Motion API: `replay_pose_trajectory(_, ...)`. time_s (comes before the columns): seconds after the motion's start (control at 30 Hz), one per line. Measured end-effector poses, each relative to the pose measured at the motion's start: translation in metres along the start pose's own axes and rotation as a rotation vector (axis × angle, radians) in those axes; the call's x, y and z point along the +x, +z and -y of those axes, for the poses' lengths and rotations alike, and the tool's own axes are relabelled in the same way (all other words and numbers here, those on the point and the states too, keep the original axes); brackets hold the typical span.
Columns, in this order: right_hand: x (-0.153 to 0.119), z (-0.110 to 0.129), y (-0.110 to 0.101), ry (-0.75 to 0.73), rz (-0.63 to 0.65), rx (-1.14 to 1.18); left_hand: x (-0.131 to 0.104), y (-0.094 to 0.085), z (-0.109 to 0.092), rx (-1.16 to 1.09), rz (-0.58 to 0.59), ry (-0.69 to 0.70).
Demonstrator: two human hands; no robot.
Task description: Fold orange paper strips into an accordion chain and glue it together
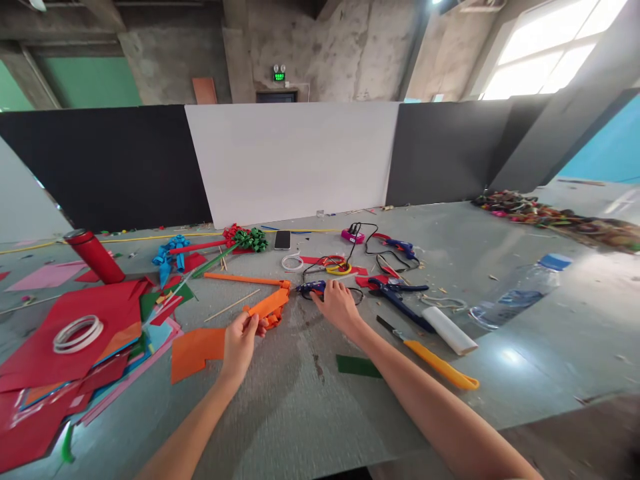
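Note:
My left hand (241, 341) pinches an orange paper strip (270, 304) between thumb and fingers. The strip runs up to the end of an orange-wrapped stick (240, 277), and crumpled orange paper (273, 320) bunches beneath it. My right hand (340, 305) is closed over a small blue glue gun (315, 287), whose nozzle points left toward the orange paper; my fingers cover its rear part. Beside my left wrist lies a flat orange paper piece (195, 353). A bare thin stick (233, 305) rests just above it.
Red paper sheets (115, 300) with a white tape roll (78, 334) spread at left near a red flask (95, 257). Green (253, 239) and blue paper flowers (173, 253) lie behind. At right are pliers (403, 303), a yellow-handled knife (440, 363), a white roll (450, 330) and a bottle (520, 293).

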State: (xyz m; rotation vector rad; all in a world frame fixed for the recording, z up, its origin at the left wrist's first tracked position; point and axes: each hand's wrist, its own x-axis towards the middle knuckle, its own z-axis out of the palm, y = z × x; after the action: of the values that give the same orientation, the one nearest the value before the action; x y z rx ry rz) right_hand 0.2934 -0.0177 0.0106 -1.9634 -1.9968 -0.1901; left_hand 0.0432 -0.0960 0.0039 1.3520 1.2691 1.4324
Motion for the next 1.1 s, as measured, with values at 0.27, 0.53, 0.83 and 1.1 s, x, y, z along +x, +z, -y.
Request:
replay_pose_trajectory(0.27, 0.007, -0.006, 0.001, 0.099, -0.068, 0.237, 0.003, -0.002, 0.001, -0.039, -0.047, -0.032)
replay_pose_trajectory(0.53, 0.011, -0.009, 0.0, 0.165, -0.175, 0.509, 0.003, -0.002, 0.0, -0.08, -0.081, -0.055)
replay_pose_trajectory(0.83, -0.004, 0.012, -0.022, 0.105, -0.202, 0.778, 0.002, 0.0, 0.001, -0.092, -0.064, -0.082)
replay_pose_trajectory(1.1, -0.027, 0.038, -0.018, -0.088, -0.126, 0.779, 0.002, 0.002, 0.006, -0.043, -0.029, -0.088)
